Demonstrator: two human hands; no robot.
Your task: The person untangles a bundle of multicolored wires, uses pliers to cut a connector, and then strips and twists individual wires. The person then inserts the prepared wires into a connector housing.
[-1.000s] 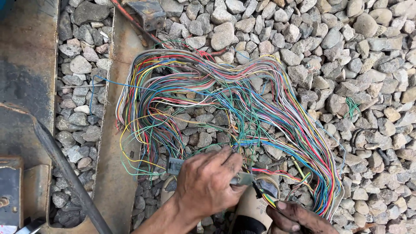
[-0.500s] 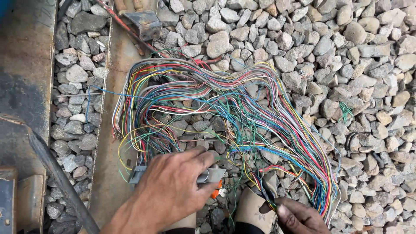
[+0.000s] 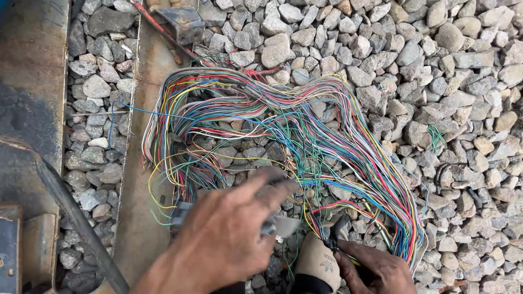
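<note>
Grey gravel lies beside a rusty rail (image 3: pixel 32 81). The left hand (image 3: pixel 229 234) is sliding leftward, fingers pinching a small grey piece; the right hand (image 3: pixel 376 267) is gripping the coloured wire bundle (image 3: pixel 283 130).

Seen through a single head-worn camera, looking almost straight down from above onto grey gravel (image 3: pixel 447 71) and a rusty metal beam (image 3: pixel 139 163) at the left. Held close: the loop of coloured wires (image 3: pixel 283 125) spreads over the middle of the frame, with the left hand (image 3: pixel 229 234) and right hand (image 3: pixel 376 267) cut off by the bottom edge, nearest the lens. No second view, so nothing shared between views.
</note>
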